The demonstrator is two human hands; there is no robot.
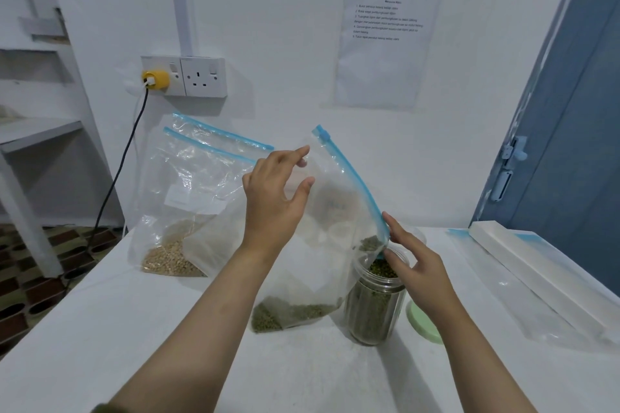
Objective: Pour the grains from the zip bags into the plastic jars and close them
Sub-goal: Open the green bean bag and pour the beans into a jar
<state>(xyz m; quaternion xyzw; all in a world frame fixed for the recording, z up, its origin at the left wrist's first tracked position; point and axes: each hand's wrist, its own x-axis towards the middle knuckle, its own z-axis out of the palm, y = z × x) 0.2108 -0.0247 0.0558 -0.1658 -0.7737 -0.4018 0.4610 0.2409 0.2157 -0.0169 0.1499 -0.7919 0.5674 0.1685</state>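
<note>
A clear zip bag [322, 245] with a blue zip strip is tilted over the table, its open corner lowered into the mouth of a clear plastic jar [374, 312]. Green grains lie in the bag's bottom corner and fill much of the jar. My left hand [276, 198] pinches the bag's upper left edge between fingers and thumb. At the jar's rim, my right hand [414, 261] pinches the zip corner. A pale green lid [424, 323] lies on the table behind the right wrist, beside the jar.
Two more zip bags [181, 198] lean at the back left, with beige grains in the bottom. An empty flat bag [523, 305] and a long white box [540, 275] lie at the right. A wall socket with a black cable [114, 178] is behind; the table's left edge drops to the floor.
</note>
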